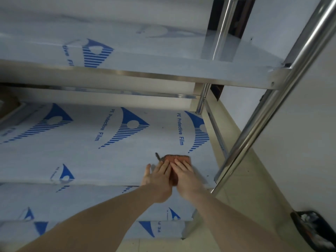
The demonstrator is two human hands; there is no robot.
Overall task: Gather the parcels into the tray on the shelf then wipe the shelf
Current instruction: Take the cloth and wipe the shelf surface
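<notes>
A small orange-brown cloth (179, 158) with a dark edge and a loose thread lies on the middle shelf (101, 157), near its front right. Both hands press flat on it with straight fingers. My left hand (158, 176) covers the cloth's left side, thumb spread onto the shelf. My right hand (184, 174) lies beside it over the cloth's right side. Most of the cloth is hidden under the hands. The shelf is covered in white film with blue print. At the far left edge a grey tray corner (13, 113) with something brown in it shows dimly.
An upper shelf (127, 51) overhangs the back of the middle one. Steel posts stand at the right: a front post (269, 113) and a rear post (223, 30). A lower shelf (160, 228) lies below. A dark bin (314, 231) sits on the floor at right.
</notes>
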